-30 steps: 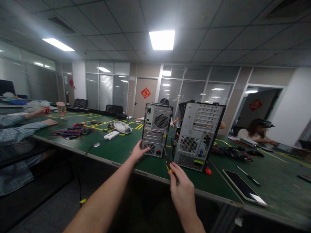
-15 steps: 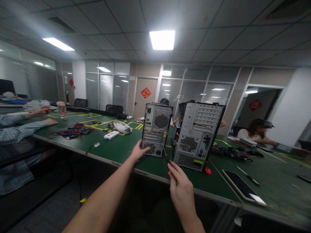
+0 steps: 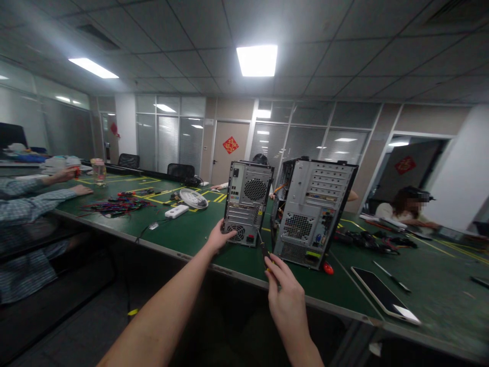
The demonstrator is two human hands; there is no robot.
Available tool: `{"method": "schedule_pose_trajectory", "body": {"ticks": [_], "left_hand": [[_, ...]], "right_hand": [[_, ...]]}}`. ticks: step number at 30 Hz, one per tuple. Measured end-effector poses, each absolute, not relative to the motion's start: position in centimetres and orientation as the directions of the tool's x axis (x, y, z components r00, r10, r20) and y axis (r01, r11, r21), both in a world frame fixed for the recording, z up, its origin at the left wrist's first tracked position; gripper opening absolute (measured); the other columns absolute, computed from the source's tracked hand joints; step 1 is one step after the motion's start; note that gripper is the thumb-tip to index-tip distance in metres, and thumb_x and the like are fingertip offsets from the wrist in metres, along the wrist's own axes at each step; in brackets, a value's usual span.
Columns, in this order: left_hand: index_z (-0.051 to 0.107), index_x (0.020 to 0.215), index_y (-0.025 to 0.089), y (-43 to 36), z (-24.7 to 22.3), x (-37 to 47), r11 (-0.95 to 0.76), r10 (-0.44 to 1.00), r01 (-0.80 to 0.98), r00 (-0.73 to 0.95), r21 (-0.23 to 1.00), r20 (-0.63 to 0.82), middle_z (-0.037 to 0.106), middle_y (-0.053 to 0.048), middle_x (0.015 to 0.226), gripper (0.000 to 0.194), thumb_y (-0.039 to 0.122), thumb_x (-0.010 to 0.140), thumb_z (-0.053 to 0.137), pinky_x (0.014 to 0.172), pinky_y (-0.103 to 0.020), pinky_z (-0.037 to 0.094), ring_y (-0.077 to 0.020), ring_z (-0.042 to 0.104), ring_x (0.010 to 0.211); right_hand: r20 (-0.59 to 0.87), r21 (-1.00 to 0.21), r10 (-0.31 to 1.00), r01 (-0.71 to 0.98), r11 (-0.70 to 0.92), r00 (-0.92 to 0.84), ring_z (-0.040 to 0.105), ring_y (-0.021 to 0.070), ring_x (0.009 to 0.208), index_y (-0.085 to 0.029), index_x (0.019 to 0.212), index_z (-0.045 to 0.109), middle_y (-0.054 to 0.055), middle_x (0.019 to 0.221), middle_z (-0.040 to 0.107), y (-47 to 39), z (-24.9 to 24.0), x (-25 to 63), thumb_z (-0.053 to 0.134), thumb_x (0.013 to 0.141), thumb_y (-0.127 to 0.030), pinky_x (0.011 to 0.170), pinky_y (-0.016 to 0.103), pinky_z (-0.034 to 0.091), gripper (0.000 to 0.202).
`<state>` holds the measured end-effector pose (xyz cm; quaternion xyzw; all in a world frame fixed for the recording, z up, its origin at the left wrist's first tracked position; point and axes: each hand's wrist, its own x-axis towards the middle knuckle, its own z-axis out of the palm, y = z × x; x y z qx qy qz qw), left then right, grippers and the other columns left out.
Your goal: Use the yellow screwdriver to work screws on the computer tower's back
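A smaller computer case [image 3: 245, 205] stands upright with its back panel facing me. My left hand [image 3: 218, 239] grips its lower left edge, thumb laid over the lower fan grille and the other fingers hidden around the side. In my right hand [image 3: 286, 291], a dark-handled screwdriver [image 3: 265, 251] is pinched by the handle end. Its thin shaft points up at the case's lower right edge; whether the tip sits on a screw is too small to tell. A larger computer case [image 3: 311, 204] stands just to the right.
A tablet-like device [image 3: 382, 295], a pen-like tool [image 3: 391, 276] and black cables [image 3: 369, 239] lie on the right. On the left are coloured wires [image 3: 114, 204], a power strip [image 3: 177, 211] and a white fan cover [image 3: 193, 199]. A co-worker's sleeves [image 3: 23, 209] rest at far left; another person sits right.
The view has shifted very slightly. Both hands, the screwdriver and the cases keep nearly the same positions relative to one another.
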<state>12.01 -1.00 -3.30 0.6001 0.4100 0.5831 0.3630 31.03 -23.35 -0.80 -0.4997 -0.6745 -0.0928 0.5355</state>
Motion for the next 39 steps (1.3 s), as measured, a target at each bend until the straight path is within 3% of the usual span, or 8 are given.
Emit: {"method": "schedule_pose_trajectory", "body": {"ticks": [4, 10, 16, 22, 30, 35, 39], "left_hand": [[0.057, 0.134, 0.019, -0.8, -3.5, 11.9, -0.413, 0.91, 0.067, -0.012, 0.908, 0.415, 0.066, -0.013, 0.131, 0.074, 0.037, 0.069, 0.087, 0.105, -0.04, 0.046, -0.027, 0.064, 0.117], [0.056, 0.135, 0.019, -0.4, -4.0, 11.9, -0.419, 0.907, 0.063, -0.016, 0.906, 0.421, 0.066, -0.014, 0.131, 0.077, 0.04, 0.068, 0.087, 0.105, -0.041, 0.045, -0.0274, 0.063, 0.118], [0.057, 0.134, 0.02, 0.2, -4.4, 11.8, -0.443, 0.897, 0.036, -0.005, 0.896, 0.443, 0.067, -0.013, 0.13, 0.077, 0.041, 0.067, 0.088, 0.104, -0.04, 0.046, -0.0264, 0.064, 0.117], [0.057, 0.133, 0.02, 0.0, -4.2, 11.9, -0.427, 0.904, 0.059, -0.002, 0.903, 0.427, 0.068, -0.013, 0.128, 0.074, 0.039, 0.068, 0.087, 0.103, -0.041, 0.046, -0.0265, 0.065, 0.115], [0.057, 0.133, 0.02, -0.5, -3.8, 12.0, -0.425, 0.904, 0.057, -0.008, 0.903, 0.427, 0.068, -0.013, 0.128, 0.073, 0.038, 0.068, 0.087, 0.104, -0.041, 0.046, -0.0271, 0.065, 0.116], [0.057, 0.133, 0.019, -0.7, -3.6, 12.0, -0.416, 0.908, 0.074, -0.019, 0.906, 0.418, 0.068, -0.013, 0.128, 0.075, 0.04, 0.068, 0.087, 0.104, -0.04, 0.046, -0.0269, 0.064, 0.116], [0.056, 0.134, 0.019, -0.8, -3.5, 11.9, -0.423, 0.906, 0.066, -0.012, 0.904, 0.424, 0.067, -0.013, 0.129, 0.076, 0.04, 0.067, 0.087, 0.103, -0.04, 0.047, -0.0264, 0.065, 0.115]], "right_hand": [[0.809, -0.421, 0.58, 0.779, 0.465, 0.091, 0.067, 0.0259, 0.116, -0.018, 0.12, 0.072, 0.013, 0.127, 0.069, -23.2, -0.8, 31.1, 0.05, 0.097, -0.027, 0.101, 0.042, 0.055, 0.032], [0.803, -0.472, 0.576, 0.752, 0.46, 0.151, 0.072, 0.0243, 0.098, -0.015, 0.111, 0.072, 0.014, 0.113, 0.072, -23.0, -1.1, 31.0, 0.057, 0.095, -0.032, 0.087, 0.037, 0.06, 0.029], [0.813, -0.417, 0.574, 0.786, 0.456, 0.098, 0.067, 0.0252, 0.114, -0.018, 0.118, 0.073, 0.012, 0.125, 0.069, -23.3, -1.0, 31.1, 0.051, 0.097, -0.027, 0.099, 0.04, 0.055, 0.032], [0.808, -0.424, 0.581, 0.786, 0.45, 0.103, 0.066, 0.0256, 0.117, -0.018, 0.121, 0.071, 0.013, 0.128, 0.068, -23.4, -0.8, 31.4, 0.049, 0.097, -0.026, 0.101, 0.042, 0.055, 0.034], [0.76, -0.518, 0.628, 0.742, 0.425, 0.17, 0.073, 0.0252, 0.095, -0.015, 0.115, 0.07, 0.015, 0.114, 0.072, -23.1, -1.2, 31.2, 0.055, 0.094, -0.031, 0.085, 0.039, 0.06, 0.031], [0.786, -0.465, 0.604, 0.768, 0.441, 0.128, 0.067, 0.0263, 0.114, -0.018, 0.114, 0.073, 0.013, 0.123, 0.07, -23.4, -1.0, 31.2, 0.051, 0.095, -0.027, 0.1, 0.043, 0.055, 0.03], [0.794, -0.438, 0.601, 0.775, 0.456, 0.095, 0.066, 0.0249, 0.118, -0.018, 0.117, 0.073, 0.012, 0.129, 0.068, -23.6, -0.8, 31.2, 0.048, 0.097, -0.025, 0.103, 0.042, 0.053, 0.033]]}}
